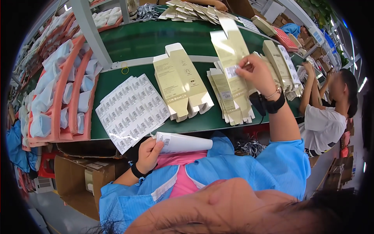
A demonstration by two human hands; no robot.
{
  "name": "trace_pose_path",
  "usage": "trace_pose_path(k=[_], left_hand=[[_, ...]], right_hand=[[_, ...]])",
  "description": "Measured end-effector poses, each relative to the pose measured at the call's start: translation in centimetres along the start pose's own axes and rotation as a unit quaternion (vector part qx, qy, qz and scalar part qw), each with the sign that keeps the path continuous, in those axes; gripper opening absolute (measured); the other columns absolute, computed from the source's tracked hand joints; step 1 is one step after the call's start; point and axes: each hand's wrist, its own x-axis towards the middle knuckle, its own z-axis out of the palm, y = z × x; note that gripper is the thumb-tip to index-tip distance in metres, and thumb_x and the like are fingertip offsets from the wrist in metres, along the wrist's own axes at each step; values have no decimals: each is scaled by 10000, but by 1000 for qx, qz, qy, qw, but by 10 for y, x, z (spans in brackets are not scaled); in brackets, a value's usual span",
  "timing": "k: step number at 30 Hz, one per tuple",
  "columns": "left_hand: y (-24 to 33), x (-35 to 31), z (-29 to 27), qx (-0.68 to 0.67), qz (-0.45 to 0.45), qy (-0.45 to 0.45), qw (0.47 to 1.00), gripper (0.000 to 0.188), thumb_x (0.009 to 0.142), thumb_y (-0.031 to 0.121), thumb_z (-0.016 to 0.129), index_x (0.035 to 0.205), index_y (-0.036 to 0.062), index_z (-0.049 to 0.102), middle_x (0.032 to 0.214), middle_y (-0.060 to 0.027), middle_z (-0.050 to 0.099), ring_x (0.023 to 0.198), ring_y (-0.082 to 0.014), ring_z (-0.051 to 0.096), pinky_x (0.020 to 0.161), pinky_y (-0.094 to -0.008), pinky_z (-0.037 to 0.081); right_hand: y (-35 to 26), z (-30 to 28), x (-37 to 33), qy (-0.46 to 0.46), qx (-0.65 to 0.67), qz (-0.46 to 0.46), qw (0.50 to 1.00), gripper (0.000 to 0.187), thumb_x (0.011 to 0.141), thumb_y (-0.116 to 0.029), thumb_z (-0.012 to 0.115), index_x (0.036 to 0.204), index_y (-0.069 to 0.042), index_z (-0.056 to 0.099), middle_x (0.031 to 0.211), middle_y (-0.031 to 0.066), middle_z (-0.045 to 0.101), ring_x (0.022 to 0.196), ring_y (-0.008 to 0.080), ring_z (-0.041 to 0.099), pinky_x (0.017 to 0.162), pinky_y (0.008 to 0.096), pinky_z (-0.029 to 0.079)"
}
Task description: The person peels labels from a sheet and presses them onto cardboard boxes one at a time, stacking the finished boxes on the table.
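Setting a small white label on a flat beige carton appears to be the step in hand. The right fingers are bent and touching this label; whether they pinch it or only press, I cannot tell. The carton is under them, over a stack of similar cartons on the green surface. Lower and to their left, the left fingers are gripping a curved label sheet. The next move, I judge, calls for even pressing with the label straight. Left of the right fingers is a carton pile, and farther left, printed sheets. Labels show tiny dark codes, cartons fine print and small symbols; I can tell no brand.
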Motion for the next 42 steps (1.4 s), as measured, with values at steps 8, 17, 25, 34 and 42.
trace_pose_path(k=[8, 17, 25, 34, 42], left_hand=[[7, 9, 13, 11, -1, -27, 1000, 263, 881, 168, 456, 872, -64, 581, 798, -104, 562, 716, -155, 515, 648, -251, 395], [2, 11, 21, 72, -14, -40, 997, 251, 873, 164, 462, 850, -54, 585, 782, -116, 564, 688, -175, 516, 630, -264, 394], [15, 19, 31, 104, 23, -30, 994, 170, 850, 150, 503, 848, -3, 579, 661, -122, 505, 606, -235, 478, 569, -300, 386], [29, 22, 34, 191, 102, -106, 970, 233, 826, 131, 535, 1022, 10, 570, 741, -131, 554, 640, -273, 535, 564, -323, 422], [20, 16, 30, 151, 105, -77, 980, 231, 835, 131, 519, 1024, 5, 563, 702, -125, 532, 622, -267, 519, 551, -317, 410]], right_hand=[[94, 54, -53, -102, -17, 114, 988, 221, 666, -116, 710, 782, -21, 547, 784, 69, 499, 683, 144, 526, 645, 252, 453], [85, 50, -61, -95, 14, 133, 986, 478, 687, -98, 693, 1113, -62, 480, 804, 42, 474, 651, 120, 479, 611, 235, 436], [-40, 47, -84, -66, 153, -92, 982, 338, 695, -12, 639, 1024, -60, 573, 862, 57, 522, 683, 122, 498, 590, 225, 418], [-76, 109, -96, -125, 124, -244, 954, 278, 653, -41, 668, 922, -42, 599, 854, 87, 569, 753, 235, 551, 640, 302, 457], [-83, 119, -99, -95, 107, -262, 954, 210, 620, -18, 660, 819, -38, 594, 767, 66, 564, 706, 232, 548, 597, 304, 457]])
